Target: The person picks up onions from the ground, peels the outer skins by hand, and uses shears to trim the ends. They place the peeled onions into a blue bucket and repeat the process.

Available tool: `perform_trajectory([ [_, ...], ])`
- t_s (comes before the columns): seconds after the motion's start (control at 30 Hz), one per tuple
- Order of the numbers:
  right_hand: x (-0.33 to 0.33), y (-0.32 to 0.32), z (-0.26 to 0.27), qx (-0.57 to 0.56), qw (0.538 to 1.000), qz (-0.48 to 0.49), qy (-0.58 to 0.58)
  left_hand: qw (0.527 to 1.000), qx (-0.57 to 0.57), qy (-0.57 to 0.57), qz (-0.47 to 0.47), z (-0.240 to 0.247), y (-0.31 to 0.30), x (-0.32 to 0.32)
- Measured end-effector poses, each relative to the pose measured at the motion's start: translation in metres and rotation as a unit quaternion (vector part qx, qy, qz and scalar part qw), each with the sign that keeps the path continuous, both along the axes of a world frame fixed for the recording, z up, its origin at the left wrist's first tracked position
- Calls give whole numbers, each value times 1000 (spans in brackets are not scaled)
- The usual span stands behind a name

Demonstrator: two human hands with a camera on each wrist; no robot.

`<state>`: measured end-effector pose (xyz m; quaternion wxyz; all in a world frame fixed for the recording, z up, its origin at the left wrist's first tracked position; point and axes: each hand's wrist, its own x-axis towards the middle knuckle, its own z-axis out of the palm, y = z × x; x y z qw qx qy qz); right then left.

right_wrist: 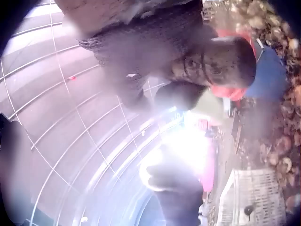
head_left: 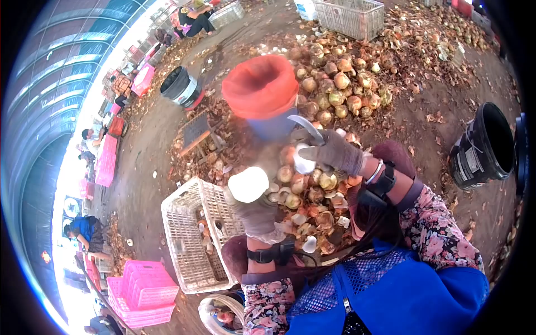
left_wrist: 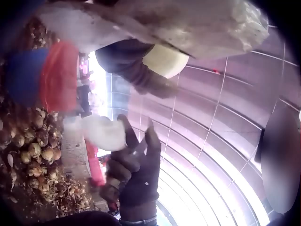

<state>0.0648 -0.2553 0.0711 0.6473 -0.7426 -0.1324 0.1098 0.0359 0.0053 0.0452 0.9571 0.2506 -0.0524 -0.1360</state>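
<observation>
Now | left hand (head_left: 257, 215): round white coconut (head_left: 248, 184) | right hand (head_left: 335, 152): curved blade (head_left: 306, 126)

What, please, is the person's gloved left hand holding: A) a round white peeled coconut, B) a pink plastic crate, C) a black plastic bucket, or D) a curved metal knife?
A: the left hand grips the round white peeled coconut from below; the right hand holds the curved metal knife.

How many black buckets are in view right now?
2: the left black bucket up-left of the coconut pile, the right black bucket at the pile's right; more may be hidden.
</observation>
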Motion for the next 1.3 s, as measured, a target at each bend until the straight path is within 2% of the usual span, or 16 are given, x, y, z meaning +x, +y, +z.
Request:
perform_trajectory([
  [0.03,-4,6,0,26,1000,13,11,999,31,-15,3,1,-1,-1],
  [0.07,-9,14,-1,53,998,24,21,965,224,-87,107,0,-8,-5],
  [0.13,-12,38,-19,45,982,-16,-185,825,484,-185,226,0,-26,-12],
  [0.2,-17,54,-33,-22,923,-82,-376,987,161,-4,-2,-5,-17,-10],
  [0.23,-27,56,-33,-46,928,-100,-355,992,104,35,-63,-10,-13,-8],
  [0.3,-18,64,-55,-31,934,-73,-348,938,344,7,43,-20,-17,-14],
  [0.33,-20,61,-52,-33,953,-66,-295,972,221,77,-12,-23,-12,-11],
  [0.4,-26,53,-39,-18,974,-43,-223,775,597,-175,109,-34,-8,-10],
  [0.47,-27,53,-33,-22,979,-35,-198,860,471,-146,131,-34,-15,-4],
  [0.53,-29,52,-26,-22,986,-38,-163,979,202,7,-2,-26,-9,-4],
  [0.93,-13,58,-47,56,968,-110,-220,937,309,-121,107,1,-40,-24],
  [1.03,-16,40,-32,0,972,-150,-179,970,242,5,-20,16,-39,-23],
  [1.13,-6,35,-32,0,941,-210,-267,978,167,106,74,9,-50,-18],
  [1.17,-3,34,-33,-36,929,-239,-281,988,149,28,-37,-2,-37,-9],
  [1.23,-4,16,-16,20,977,-108,-184,994,99,44,-26,8,-39,-10],
  [1.3,-4,14,-35,-191,954,-17,-231,981,121,115,97,-5,-33,-3],
])
